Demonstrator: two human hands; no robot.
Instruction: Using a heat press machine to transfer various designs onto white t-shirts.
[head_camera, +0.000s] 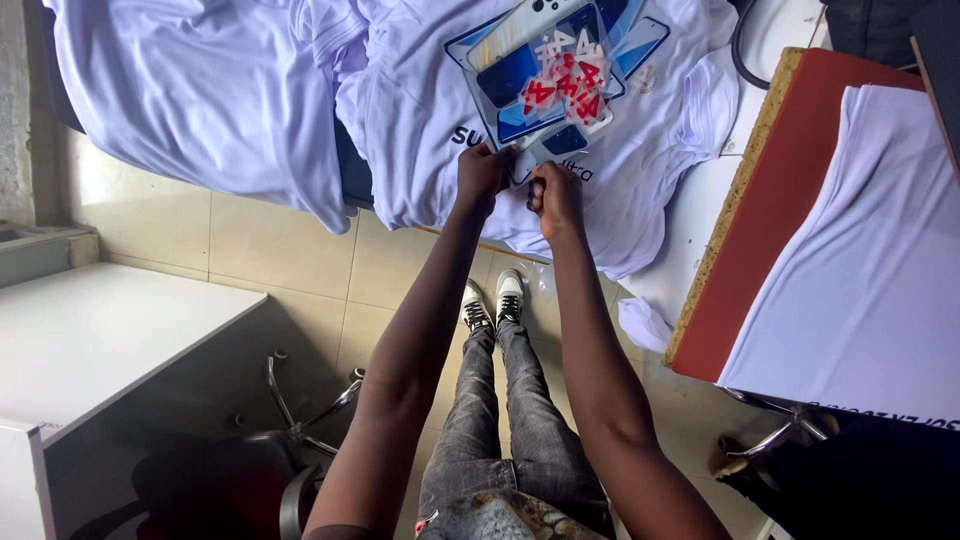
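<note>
Left hand: fingers bunched together, pinching the near edge of the printed design on the white T-shirt. Right hand: curled closed, fingertips clamped on the same edge just beside the left hand; what sits between the fingertips too small to tell. Both hands near each other, not quite touching.

White T-shirt: spread flat on the far table, centre of view, near hem hanging over the table edge. Printed design on its chest: blue and white rectangular shapes with red marks on top, dark lettering below, right at the fingertips.

Second white garment: far left, draped over the table edge, touching the printed shirt.

Board with red face and chipboard edge: right side, tilted, carrying a smooth white cloth.

Small white scrap: near the board's near corner, resting place not clear.

White desk: near left, well apart from the hands.

Chair with chrome legs: beside the desk, on the tiled floor.

Grey jeans and black-and-white sneakers between the forearms, below the table edge.
</note>
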